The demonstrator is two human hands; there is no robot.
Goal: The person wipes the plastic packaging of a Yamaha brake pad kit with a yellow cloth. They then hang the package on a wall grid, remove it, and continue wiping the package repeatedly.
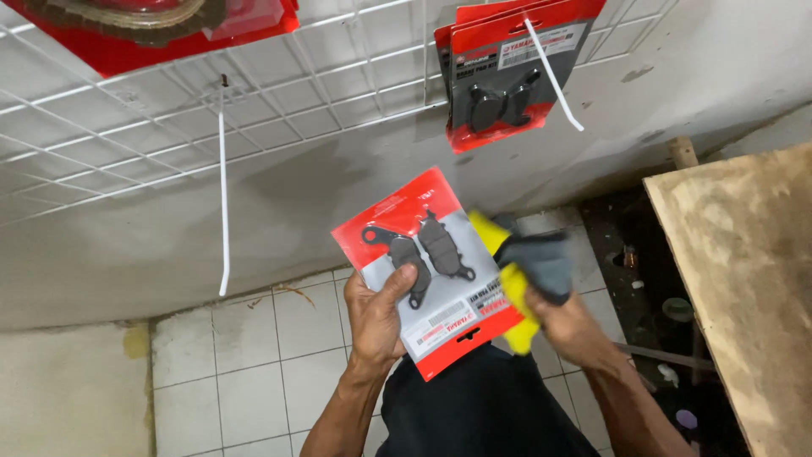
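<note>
Left hand (pixel 376 315) had a closed grip on a red-and-grey brake pad blister pack (pixel 427 271), thumb across its face, held before the wire grid (pixel 279 101). Right hand (pixel 568 326) clutched a yellow-grey cloth (pixel 531 271) touching the pack's edge. Light, stiff, probably slippery plastic; edges seemed safest to hold.

Glossy plastic packet (pixel 427 271), soft cloth (pixel 529 271)

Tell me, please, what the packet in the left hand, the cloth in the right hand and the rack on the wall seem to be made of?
The packet looks like glossy clear plastic over red and grey printed card; light glints off it. The cloth seems soft fabric, yellow and grey, since it folds and bunches. The rack appears to be white-coated metal wire, thin straight rods in a grid.
</note>
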